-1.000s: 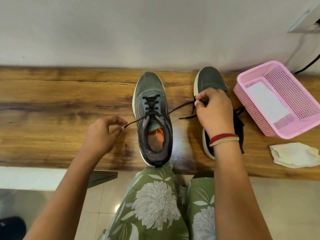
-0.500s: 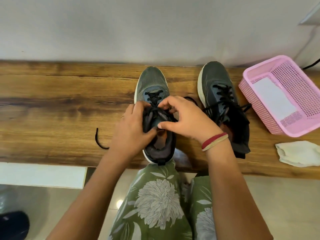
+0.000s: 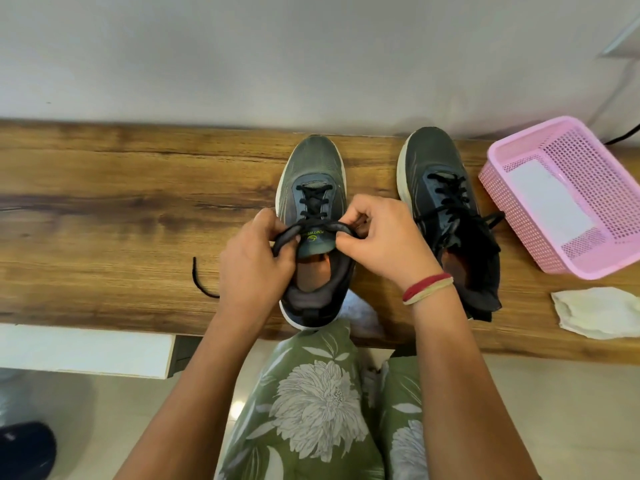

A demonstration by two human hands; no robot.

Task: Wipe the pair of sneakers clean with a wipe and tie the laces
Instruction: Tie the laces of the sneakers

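Two dark grey sneakers stand toes-away on the wooden bench (image 3: 104, 209). The left sneaker (image 3: 313, 174) has black laces and an orange insole. My left hand (image 3: 254, 265) grips the left side of its collar and my right hand (image 3: 384, 240) pinches the right side, pulling the opening apart with the tongue between them. One loose lace end (image 3: 201, 282) trails on the bench to the left of my left hand. The right sneaker (image 3: 436, 168) stands beside it, its laces loose. A used white wipe (image 3: 599, 311) lies at the bench's front right.
A pink perforated basket (image 3: 585, 237) holding a white wipe pack sits at the right, close to the right sneaker. A grey wall runs right behind the bench. The bench's front edge is just under the left sneaker's heel, above my green floral lap.
A second ago my hands pulled the two lace ends out sideways. Both then let go and came in to the left sneaker's collar, which they now hold wider apart.
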